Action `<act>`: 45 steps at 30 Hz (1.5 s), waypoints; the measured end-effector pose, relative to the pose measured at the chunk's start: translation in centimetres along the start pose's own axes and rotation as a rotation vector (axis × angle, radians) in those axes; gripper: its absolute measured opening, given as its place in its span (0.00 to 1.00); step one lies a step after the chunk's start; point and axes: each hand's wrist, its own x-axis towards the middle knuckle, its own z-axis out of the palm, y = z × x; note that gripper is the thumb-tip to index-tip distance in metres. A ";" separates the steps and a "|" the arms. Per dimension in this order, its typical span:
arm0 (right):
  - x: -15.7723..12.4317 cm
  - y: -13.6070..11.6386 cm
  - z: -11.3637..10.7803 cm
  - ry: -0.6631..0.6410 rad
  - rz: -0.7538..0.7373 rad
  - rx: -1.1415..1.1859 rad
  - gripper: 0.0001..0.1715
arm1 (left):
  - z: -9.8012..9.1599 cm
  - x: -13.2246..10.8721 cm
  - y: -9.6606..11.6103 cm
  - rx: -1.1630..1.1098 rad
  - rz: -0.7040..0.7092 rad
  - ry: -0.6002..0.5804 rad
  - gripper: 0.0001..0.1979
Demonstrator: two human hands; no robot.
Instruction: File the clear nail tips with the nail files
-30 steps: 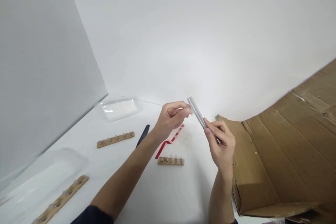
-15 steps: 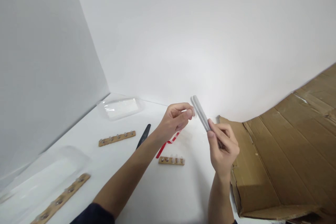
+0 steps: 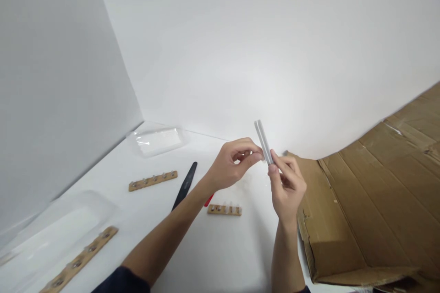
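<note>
My left hand (image 3: 237, 162) is closed in a pinch on a small translucent piece that looks like a nail tip (image 3: 264, 158), mostly hidden by the fingers. In my right hand (image 3: 288, 185), thumb and fingers grip the lower end of a grey nail file (image 3: 263, 139), a flat bar with a pale line along its edge, tilted up and slightly left. The tip is right beside the file; whether they touch I cannot tell. Below the hands lies a short wooden strip (image 3: 224, 210) with several clear tips standing on it.
A black nail file (image 3: 185, 185) lies beside my left forearm, near a partly hidden red item (image 3: 209, 200). Further left are two wooden strips (image 3: 153, 181) (image 3: 79, 263) with small pegs and clear plastic packages (image 3: 158, 142) (image 3: 58, 224). Cardboard (image 3: 350, 219) covers the right side.
My left hand has moved right and slightly down, bringing the nail tip to the file. My right hand shifted slightly left, and the file stands steeper. The red item is now mostly covered.
</note>
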 end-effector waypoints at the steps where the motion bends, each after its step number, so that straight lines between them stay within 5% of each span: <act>1: 0.0 0.1 0.0 -0.002 0.023 0.002 0.20 | 0.0 0.0 0.0 0.003 0.008 0.008 0.11; 21: -0.2 -0.3 -0.8 0.037 0.019 -0.092 0.18 | 1.3 -0.5 -0.8 0.416 0.410 0.305 0.07; 37: -0.1 -0.7 -1.0 -0.009 0.010 -0.123 0.19 | 1.6 -0.5 -1.0 0.454 0.402 0.236 0.08; 45: 0.2 -0.5 -0.9 0.004 0.162 -0.070 0.17 | 2.5 -0.8 -1.4 0.477 0.469 0.187 0.07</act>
